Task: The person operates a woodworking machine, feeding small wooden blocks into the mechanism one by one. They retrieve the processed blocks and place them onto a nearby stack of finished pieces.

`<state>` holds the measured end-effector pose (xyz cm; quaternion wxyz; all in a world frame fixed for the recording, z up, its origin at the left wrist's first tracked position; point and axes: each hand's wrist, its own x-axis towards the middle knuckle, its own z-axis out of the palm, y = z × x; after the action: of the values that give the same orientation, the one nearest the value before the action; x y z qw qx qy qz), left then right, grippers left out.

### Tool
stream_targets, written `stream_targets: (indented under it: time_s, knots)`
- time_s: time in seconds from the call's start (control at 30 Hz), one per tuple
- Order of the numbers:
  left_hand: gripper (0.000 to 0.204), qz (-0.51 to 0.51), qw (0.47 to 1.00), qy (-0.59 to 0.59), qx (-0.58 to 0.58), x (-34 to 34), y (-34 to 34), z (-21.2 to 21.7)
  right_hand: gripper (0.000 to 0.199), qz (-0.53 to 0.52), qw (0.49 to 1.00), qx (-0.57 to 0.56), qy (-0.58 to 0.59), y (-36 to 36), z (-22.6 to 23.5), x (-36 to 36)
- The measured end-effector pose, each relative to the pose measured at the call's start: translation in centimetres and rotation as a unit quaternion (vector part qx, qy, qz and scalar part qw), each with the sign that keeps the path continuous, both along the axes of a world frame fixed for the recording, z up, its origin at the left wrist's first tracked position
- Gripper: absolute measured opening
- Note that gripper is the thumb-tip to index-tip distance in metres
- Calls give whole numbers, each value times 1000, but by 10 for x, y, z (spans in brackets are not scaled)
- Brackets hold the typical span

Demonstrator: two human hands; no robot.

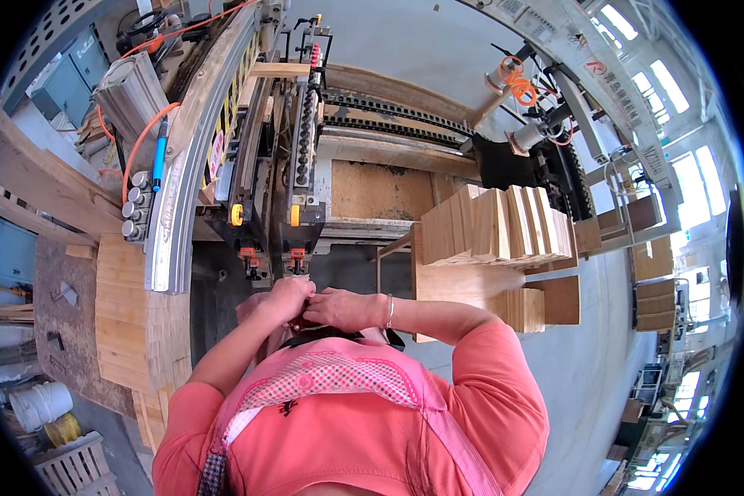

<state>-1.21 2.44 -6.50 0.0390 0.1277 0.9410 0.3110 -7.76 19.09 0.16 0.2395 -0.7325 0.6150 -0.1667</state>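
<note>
Both of my hands are close together in front of my chest, just below the near end of a long machine [302, 165]. My left hand [288, 299] is closed with its fingers curled inward. My right hand [339, 308], with a bracelet on the wrist, is bent toward it, and its fingers are closed too. Something small and dark shows between and under them, too hidden to name. Nearest beyond the hands are two red-orange clamp ends [298, 256] of the machine, apart from my fingers.
Stacked wooden boards [496, 227] stand on a wooden table [438, 285] at the right. On the left, another board stack [124, 314] lies beside a metal rail [169, 223] holding a blue marker [160, 157]. White buckets [41, 403] sit at the lower left.
</note>
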Motion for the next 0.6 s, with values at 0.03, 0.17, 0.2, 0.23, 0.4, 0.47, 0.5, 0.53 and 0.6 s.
stream_targets:
  time_s: [0.03, 0.17, 0.2, 0.23, 0.4, 0.47, 0.5, 0.53, 0.6]
  knots:
    - [8, -4, 1000, -16, -12, 1, -1, -1, 23, -3, 1000, -1, -28, 0, 3, -3]
    - [19, -18, 995, -79, -61, 3, -1, 4, 28, -258, 963, -60, 44, 34, 44, -37]
    - [26, -19, 993, -95, -73, 4, -1, 4, 26, -380, 916, -98, 88, 53, 54, -54]
    - [29, -18, 992, -113, -46, 6, -3, 5, 25, -463, 869, -90, 148, 80, 58, -77]
    - [43, -41, 967, -206, 141, -3, -11, 31, 31, -691, 559, 38, 457, 200, 82, -150]
    - [46, -36, 955, -216, 200, -6, -14, 42, 38, -755, 512, 151, 382, 214, 88, -157]
    - [46, -27, 954, -215, 208, -8, -14, 44, 40, -769, 503, 187, 348, 218, 89, -158]
    - [45, -13, 953, -214, 213, -9, -15, 45, 41, -779, 499, 191, 330, 222, 85, -161]
    - [44, -1, 955, -202, 215, -9, -16, 42, 43, -798, 484, 201, 297, 228, 80, -163]
